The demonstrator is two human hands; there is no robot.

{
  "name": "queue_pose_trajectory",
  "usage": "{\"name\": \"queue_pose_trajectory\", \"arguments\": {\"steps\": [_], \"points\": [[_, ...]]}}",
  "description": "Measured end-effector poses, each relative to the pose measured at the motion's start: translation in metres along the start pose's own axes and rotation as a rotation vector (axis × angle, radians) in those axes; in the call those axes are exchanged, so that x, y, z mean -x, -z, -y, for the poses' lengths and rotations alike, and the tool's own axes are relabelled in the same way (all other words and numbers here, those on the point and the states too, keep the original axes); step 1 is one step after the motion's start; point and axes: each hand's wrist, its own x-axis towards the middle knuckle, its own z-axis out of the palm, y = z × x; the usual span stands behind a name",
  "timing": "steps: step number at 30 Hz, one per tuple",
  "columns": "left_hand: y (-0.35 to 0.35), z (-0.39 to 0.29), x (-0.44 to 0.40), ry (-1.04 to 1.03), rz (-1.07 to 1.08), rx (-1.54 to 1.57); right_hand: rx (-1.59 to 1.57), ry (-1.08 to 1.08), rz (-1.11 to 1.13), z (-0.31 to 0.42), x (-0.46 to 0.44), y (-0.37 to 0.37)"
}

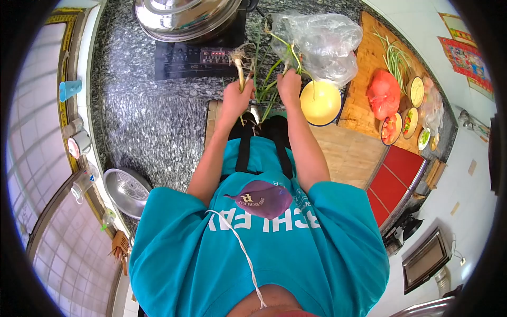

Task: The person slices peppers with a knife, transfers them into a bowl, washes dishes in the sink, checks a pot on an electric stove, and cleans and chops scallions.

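Observation:
My left hand is closed around a scallion, its white stalk and roots pointing away from me. Beside it, my right hand grips more scallions with green leaves. Several green leaves hang between the two hands at the counter's front edge. Just right of my right hand is a yellow bowl with a dark rim. A crumpled clear plastic bag lies beyond it on the counter.
A lidded steel pot sits on an induction cooker. On the right, a wooden board bears green stalks, a red bag and several small bowls of cut food. A metal basin stands at left.

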Motion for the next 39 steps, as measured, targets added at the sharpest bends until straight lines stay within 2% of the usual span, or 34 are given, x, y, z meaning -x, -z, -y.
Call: {"name": "queue_pose_trajectory", "arguments": {"steps": [4,8,10,12,14,16,18,20,21,22,24,26,28,30,32,33,35,38,39], "points": [[-0.004,-0.007,-0.002,0.041,0.071,-0.054,0.033,-0.023,0.098,0.009,-0.007,0.005],[-0.01,-0.006,-0.01,-0.03,0.043,0.001,-0.035,0.062,-0.058,0.014,-0.005,0.018],[-0.01,-0.022,-0.012,-0.04,0.029,0.011,-0.111,0.194,-0.173,0.026,0.004,0.046],[-0.012,-0.029,-0.015,-0.051,0.019,0.021,-0.199,0.252,-0.217,0.037,0.01,0.07],[-0.013,-0.022,-0.022,-0.057,0.029,0.141,-0.405,0.146,-0.225,0.046,0.016,0.086],[-0.014,-0.025,-0.023,-0.016,0.035,0.269,-0.396,0.144,-0.187,0.042,0.008,0.085],[-0.014,-0.032,-0.02,-0.022,0.036,0.258,-0.517,0.17,-0.253,0.045,0.012,0.093],[-0.014,-0.04,-0.014,-0.044,0.019,0.285,-0.807,0.141,-0.07,0.041,0.009,0.082],[-0.016,-0.042,-0.012,-0.076,0.003,0.316,-0.604,0.208,-0.111,0.043,0.009,0.085],[-0.017,-0.043,-0.011,-0.084,0.003,0.315,-0.607,0.213,-0.117,0.046,0.012,0.088],[-0.016,-0.042,-0.008,-0.126,0.007,0.35,-0.822,0.26,-0.164,0.059,0.022,0.093],[-0.015,-0.037,-0.007,-0.154,0.007,0.338,-0.892,0.294,-0.132,0.068,0.026,0.104],[-0.012,-0.038,-0.005,-0.167,0.015,0.434,-1.216,0.379,-0.206,0.081,0.028,0.112],[-0.008,-0.037,-0.008,-0.188,0.004,0.462,-1.238,0.421,-0.298,0.085,0.037,0.125],[-0.005,-0.034,-0.003,-0.188,-0.024,0.456,-1.113,0.412,-0.121,0.077,0.028,0.119],[-0.005,-0.039,-0.001,-0.169,-0.054,0.472,-1.112,0.411,-0.126,0.073,0.037,0.119],[0.002,-0.044,0.004,-0.172,-0.049,0.435,-1.297,0.38,-0.364,0.078,0.044,0.12],[0.008,-0.043,0.023,-0.142,-0.034,0.377,-1.235,0.396,-0.336,0.072,0.05,0.124],[0.005,-0.048,0.028,-0.177,-0.019,0.415,-1.251,0.467,-0.427,0.075,0.053,0.132]]}}
